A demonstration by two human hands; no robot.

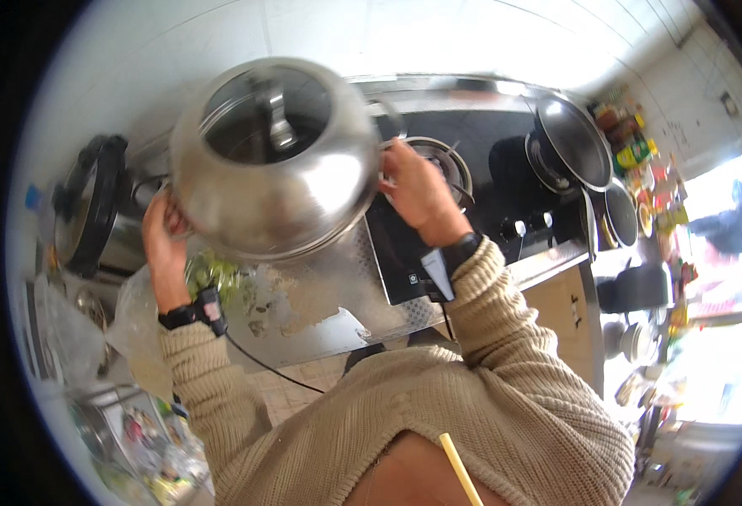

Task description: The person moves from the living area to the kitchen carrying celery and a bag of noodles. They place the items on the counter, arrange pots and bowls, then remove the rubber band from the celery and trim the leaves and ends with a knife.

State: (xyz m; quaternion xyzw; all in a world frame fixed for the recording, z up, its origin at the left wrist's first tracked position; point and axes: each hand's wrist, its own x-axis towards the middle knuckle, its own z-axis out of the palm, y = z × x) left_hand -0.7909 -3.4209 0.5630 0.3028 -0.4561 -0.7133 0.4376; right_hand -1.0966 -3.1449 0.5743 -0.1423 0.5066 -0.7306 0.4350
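Note:
A large stainless-steel pot with a domed lid [339, 183] is held between my two hands above the left part of the counter. The lid has a glass window and a metal handle [279, 117] on top. My left hand [167, 224] is closed on a side handle at the pot's left. My right hand [415, 186] grips the opposite side, beside a burner [440, 161] of the black gas hob [402, 272]. The lid hides what the pot contains, and its underside is out of sight.
A frying pan [573, 142] rests tilted on the hob's right burner. Leafy greens [219, 275] in plastic lie on the wet metal counter [301, 310]. A black-rimmed appliance [95, 205] stands at the left. Bottles and packets [636, 152] line the far right.

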